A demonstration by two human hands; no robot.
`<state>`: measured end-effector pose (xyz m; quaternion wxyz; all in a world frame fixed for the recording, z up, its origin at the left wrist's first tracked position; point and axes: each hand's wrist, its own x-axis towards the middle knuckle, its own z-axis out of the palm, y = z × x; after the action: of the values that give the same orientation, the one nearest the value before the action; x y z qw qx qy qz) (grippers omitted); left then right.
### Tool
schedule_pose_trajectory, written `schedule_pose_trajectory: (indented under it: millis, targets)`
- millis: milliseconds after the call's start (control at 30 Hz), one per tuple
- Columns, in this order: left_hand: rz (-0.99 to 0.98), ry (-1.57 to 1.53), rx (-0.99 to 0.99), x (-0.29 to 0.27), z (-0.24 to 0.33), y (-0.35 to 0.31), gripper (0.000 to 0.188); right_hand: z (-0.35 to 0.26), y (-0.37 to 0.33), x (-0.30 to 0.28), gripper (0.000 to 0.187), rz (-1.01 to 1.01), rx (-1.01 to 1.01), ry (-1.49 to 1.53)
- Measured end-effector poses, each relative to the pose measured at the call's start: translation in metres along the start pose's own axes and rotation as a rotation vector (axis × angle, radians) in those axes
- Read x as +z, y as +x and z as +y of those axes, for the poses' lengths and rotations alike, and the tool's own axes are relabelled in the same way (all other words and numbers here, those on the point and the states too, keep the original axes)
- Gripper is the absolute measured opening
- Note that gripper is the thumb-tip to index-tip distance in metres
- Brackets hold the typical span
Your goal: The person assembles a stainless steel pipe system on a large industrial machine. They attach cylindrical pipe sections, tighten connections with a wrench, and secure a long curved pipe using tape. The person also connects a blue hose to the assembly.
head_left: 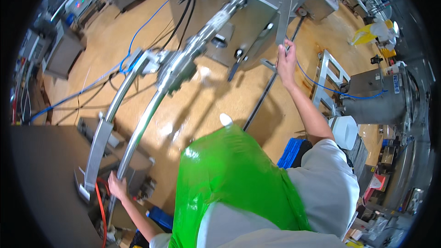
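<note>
My right hand (pixel 287 66) is raised at the right of the steel machine (pixel 262 14), its fingers closed round the lower part of a large flat steel spanner (pixel 285 16). The spanner stands nearly upright, and its curved upper end reaches the top edge of the view. Below that hand a short metal end (pixel 268 65) sticks out; I cannot tell if it belongs to the spanner. Low at the left, my left hand (pixel 118 186) is closed on a long shiny steel pipe (pixel 141 131). The pipe slants up to a thicker metal fitting (pixel 193 48) that joins the machine.
A metal bar (pixel 121 96) runs beside the pipe. An orange hose (pixel 101 211) hangs near my left hand. Blue hoses (pixel 133 41) and black cables cross the wet tan floor (pixel 202 105). At the right stand a white frame (pixel 328 78), a steel tank (pixel 379 96) and a blue crate (pixel 294 152).
</note>
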<state>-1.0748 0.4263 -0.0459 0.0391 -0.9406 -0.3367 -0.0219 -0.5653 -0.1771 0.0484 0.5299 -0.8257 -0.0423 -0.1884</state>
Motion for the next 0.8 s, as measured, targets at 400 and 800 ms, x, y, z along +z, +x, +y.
schedule_pose_trajectory:
  millis: [400, 800]
  targets:
    - [0.083, 0.161, -0.394, -0.058, 0.165, -0.083, 0.074, 0.293, 0.419, -0.057, 0.017, -0.059, 0.534, 0.309]
    - [-0.179, -0.310, -0.601, 0.000, 0.217, -0.213, 0.062, 0.320, 0.515, -0.049, 0.088, -0.319, 0.089, -1.208]
